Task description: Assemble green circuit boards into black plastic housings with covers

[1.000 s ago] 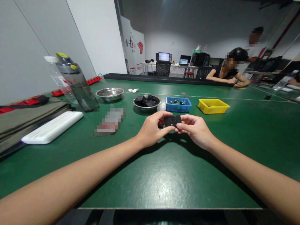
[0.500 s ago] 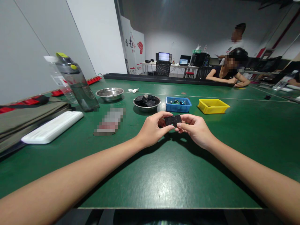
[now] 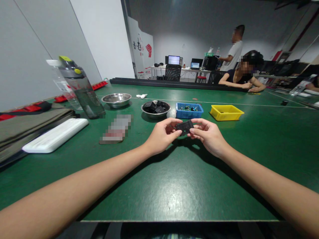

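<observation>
A small black rectangular plastic case (image 3: 184, 127) is held up above the green table (image 3: 159, 186), its broad face toward me. My left hand (image 3: 163, 136) grips its left end between thumb and fingers. On its right end, my right hand (image 3: 208, 136) pinches it the same way. Just beyond my hands stand a metal bowl (image 3: 156, 115) with several black plastic pieces (image 3: 157, 107) and a blue bin (image 3: 189, 114) with small green and metallic parts (image 3: 188, 108). A yellow bin (image 3: 226, 113) sits to their right, with something dark inside.
Another metal bowl (image 3: 116, 100) stands farther left, near a crumpled white tissue (image 3: 142, 96). A grey drink bottle (image 3: 83, 89), a white bar-shaped object (image 3: 57, 135) and a blurred-out flat item (image 3: 116, 128) lie left. Across the table a person (image 3: 241, 74) leans on it; another (image 3: 234, 51) stands behind.
The black case has tilted slightly, its right end higher. My left thumb has slid left off its face toward the edge. In the background, the standing person has moved left.
</observation>
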`<move>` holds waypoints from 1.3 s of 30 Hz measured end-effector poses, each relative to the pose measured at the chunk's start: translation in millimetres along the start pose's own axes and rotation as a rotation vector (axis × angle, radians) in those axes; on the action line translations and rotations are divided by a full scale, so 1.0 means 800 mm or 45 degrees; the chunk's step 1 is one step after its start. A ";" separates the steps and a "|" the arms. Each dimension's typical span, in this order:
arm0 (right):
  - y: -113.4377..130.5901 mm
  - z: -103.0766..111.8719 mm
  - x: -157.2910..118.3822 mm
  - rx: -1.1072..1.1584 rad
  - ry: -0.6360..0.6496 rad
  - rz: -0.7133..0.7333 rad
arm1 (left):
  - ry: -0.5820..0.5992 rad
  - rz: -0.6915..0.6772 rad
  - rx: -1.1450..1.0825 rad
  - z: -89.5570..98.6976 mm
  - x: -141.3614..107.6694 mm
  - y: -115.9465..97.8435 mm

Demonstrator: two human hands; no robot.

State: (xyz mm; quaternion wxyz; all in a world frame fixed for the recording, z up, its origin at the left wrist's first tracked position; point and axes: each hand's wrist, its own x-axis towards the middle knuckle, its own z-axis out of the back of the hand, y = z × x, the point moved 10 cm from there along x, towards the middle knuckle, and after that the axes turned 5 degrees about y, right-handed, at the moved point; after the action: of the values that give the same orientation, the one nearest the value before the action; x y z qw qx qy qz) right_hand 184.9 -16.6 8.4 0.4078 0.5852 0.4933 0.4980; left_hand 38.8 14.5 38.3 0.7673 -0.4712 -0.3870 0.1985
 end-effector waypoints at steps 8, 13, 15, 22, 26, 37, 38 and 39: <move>-0.007 -0.005 -0.003 0.076 0.004 -0.119 | -0.014 0.041 -0.041 0.000 -0.001 0.006; -0.007 -0.005 -0.003 0.078 -0.001 -0.118 | -0.029 0.062 -0.054 0.002 0.000 0.009; -0.006 -0.005 -0.003 0.101 -0.005 -0.107 | 0.008 0.083 -0.065 -0.001 0.000 0.010; -0.005 0.002 -0.001 0.157 -0.048 -0.063 | 0.175 0.173 -0.191 -0.021 -0.003 0.017; -0.006 -0.001 -0.001 0.174 -0.013 -0.065 | 0.255 0.231 -0.246 -0.030 -0.005 0.020; -0.009 -0.007 -0.003 0.190 0.050 -0.094 | 0.307 0.252 -0.266 -0.035 -0.006 0.022; -0.009 -0.008 -0.003 0.193 0.052 -0.098 | 0.312 0.251 -0.265 -0.035 -0.006 0.022; -0.009 -0.008 -0.003 0.194 0.054 -0.103 | 0.317 0.248 -0.260 -0.036 -0.005 0.021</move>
State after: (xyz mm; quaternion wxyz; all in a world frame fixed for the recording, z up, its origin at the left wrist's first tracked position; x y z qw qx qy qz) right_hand 176.9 -18.0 1.9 0.3713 0.5835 0.5615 0.4542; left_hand 59.5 3.5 14.2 0.7347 -0.6028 -0.2597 0.1716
